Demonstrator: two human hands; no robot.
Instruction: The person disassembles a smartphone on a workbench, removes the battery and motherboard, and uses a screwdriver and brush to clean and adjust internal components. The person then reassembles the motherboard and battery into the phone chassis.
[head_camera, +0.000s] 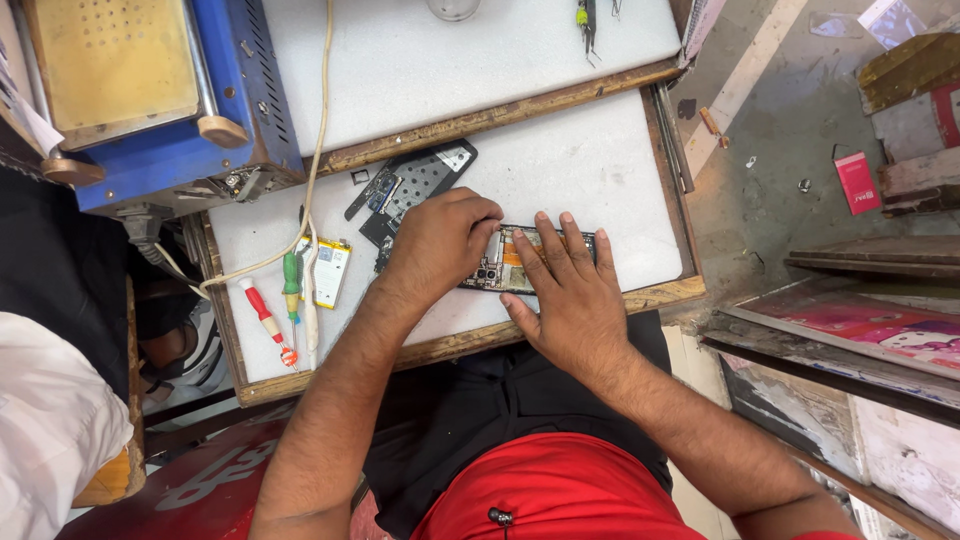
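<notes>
Left hand (440, 240) pinching inside opened phone (510, 270) | right hand (568, 290) flat on it | long axis left-right

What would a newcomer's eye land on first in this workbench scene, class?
First, the two bare hands at the centre of the white work mat: the left hand and right hand both rest on an opened black phone with exposed circuitry. Next, the big blue metal machine with a yellow top plate at upper left, and the red-handled screwdriver and green-handled screwdriver lying at the mat's left edge.
</notes>
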